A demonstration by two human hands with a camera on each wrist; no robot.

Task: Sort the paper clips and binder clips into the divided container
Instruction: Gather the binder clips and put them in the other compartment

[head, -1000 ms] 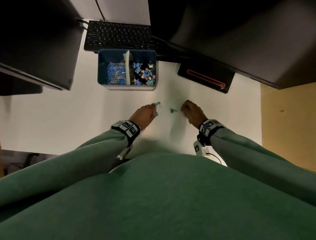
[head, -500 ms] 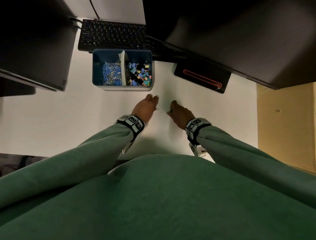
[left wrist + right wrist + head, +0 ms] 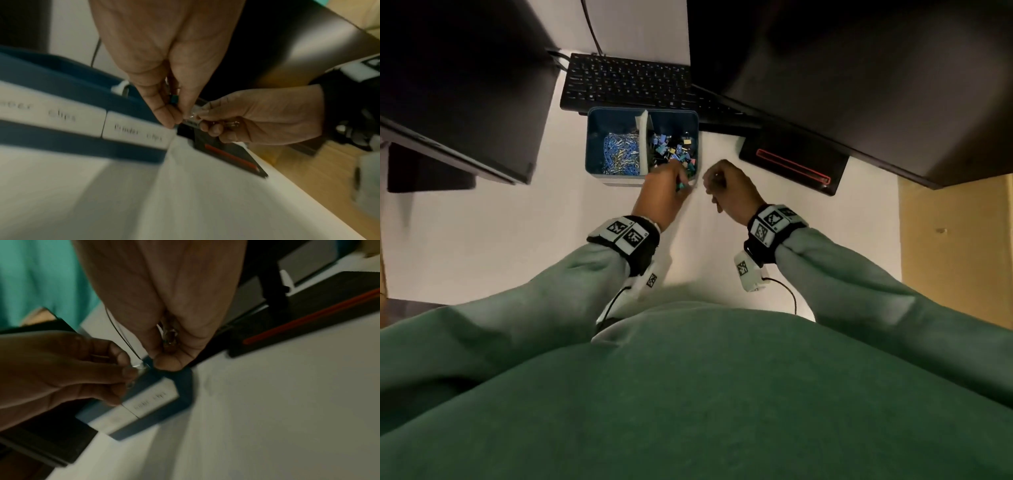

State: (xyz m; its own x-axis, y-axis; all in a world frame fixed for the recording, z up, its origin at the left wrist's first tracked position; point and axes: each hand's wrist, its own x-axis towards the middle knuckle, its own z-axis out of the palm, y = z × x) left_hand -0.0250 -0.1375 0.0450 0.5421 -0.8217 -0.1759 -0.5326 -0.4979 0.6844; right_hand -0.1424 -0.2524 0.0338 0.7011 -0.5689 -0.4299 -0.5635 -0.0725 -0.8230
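Hands meet at the near right corner of the divided container (image 3: 599,144), a blue box standing on the white desk (image 3: 482,240) in front of the keyboard (image 3: 626,85). The left hand (image 3: 662,195) has its fingers curled round a teal binder clip (image 3: 174,99) at the rim of the right compartment, labelled for binder clips and holding a mixed-colour heap, while the left compartment holds paper clips (image 3: 619,152). The right hand (image 3: 729,192), just beside that corner above the desk, pinches a small metallic clip (image 3: 169,335) in its curled fingers, blurred beyond identifying its kind.
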